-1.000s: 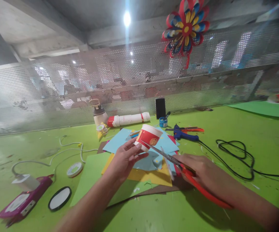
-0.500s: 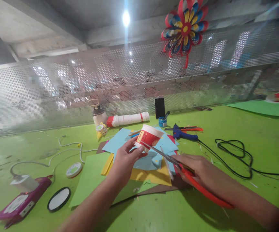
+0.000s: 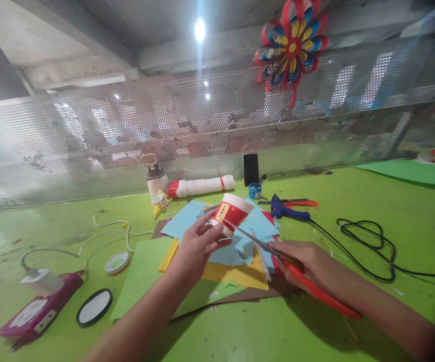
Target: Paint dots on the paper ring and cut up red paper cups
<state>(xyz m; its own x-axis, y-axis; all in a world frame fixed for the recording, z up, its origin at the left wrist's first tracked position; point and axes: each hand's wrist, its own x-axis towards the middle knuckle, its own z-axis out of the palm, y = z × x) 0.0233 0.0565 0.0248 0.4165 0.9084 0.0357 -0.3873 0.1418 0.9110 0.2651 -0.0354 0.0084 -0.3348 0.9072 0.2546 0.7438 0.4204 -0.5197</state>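
Paper sheets (image 3: 236,274) in blue, yellow and green lie fanned on the green table (image 3: 353,201), directly under both hands. Beyond the grip, toward the mesh wall, sit a white roll (image 3: 201,186), a bottle (image 3: 155,176), a small blue pot (image 3: 254,191) and a blue glue gun (image 3: 287,210) whose black cord (image 3: 368,246) loops off to the right of the right hand. Left of the left forearm lie a tape ring (image 3: 116,263), a black-rimmed disc (image 3: 94,307) and a pink box (image 3: 38,311).

The scissors (image 3: 278,254) are large, with long red handles running back under the right hand (image 3: 308,264), which is wrapped around them. Their blades are parted, and the tips meet the cup's lower edge, just right of the left fingers.

The cup (image 3: 232,212), red and white, is held clear of the paper, tipped on its side with the rim pointing up and away; the left hand (image 3: 198,246) pinches it near the base, thumb on one side and fingers on the other.

As for progress, the cup's wall looks whole: no slit or strip shows on the side facing the camera, though the far side is hidden. My judgement is that cutting is only at its start, with nearly all of it left to do.
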